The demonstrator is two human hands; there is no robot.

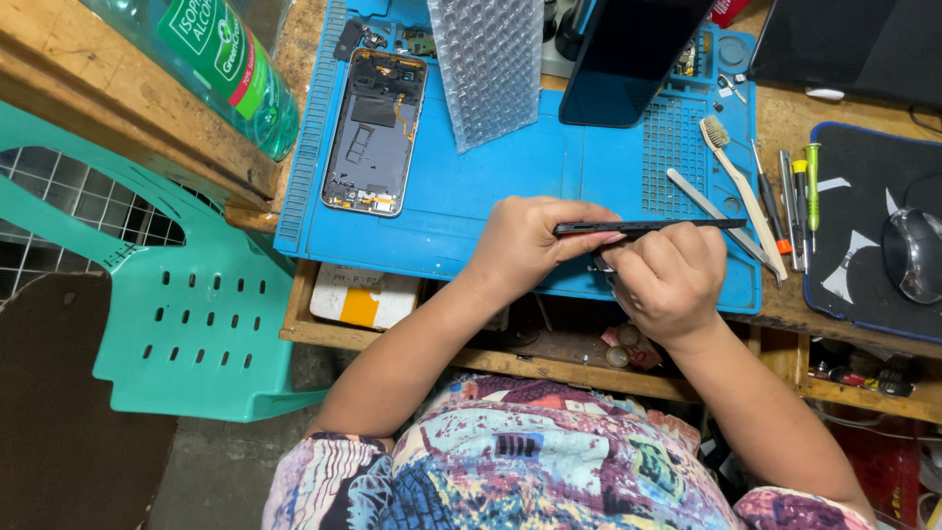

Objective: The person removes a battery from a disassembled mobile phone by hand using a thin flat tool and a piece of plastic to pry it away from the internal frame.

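My left hand [525, 245] and my right hand [667, 280] both grip a thin black phone part [648, 226], held edge-on and level above the front of the blue work mat [491, 186]. The left hand pinches its left end. The right hand's fingers curl over its middle and seem to press a small metal tool against its underside. An opened phone body [375, 132] with exposed insides lies on the mat to the left.
Bubble wrap [488, 64] and a dark phone screen [623, 59] lie at the mat's back. A toothbrush [741, 186], tweezers and screwdrivers [797, 196] sit right. A mouse [913, 253] rests on a black pad. A green bottle [211, 64] and green plastic chair [186, 314] are left.
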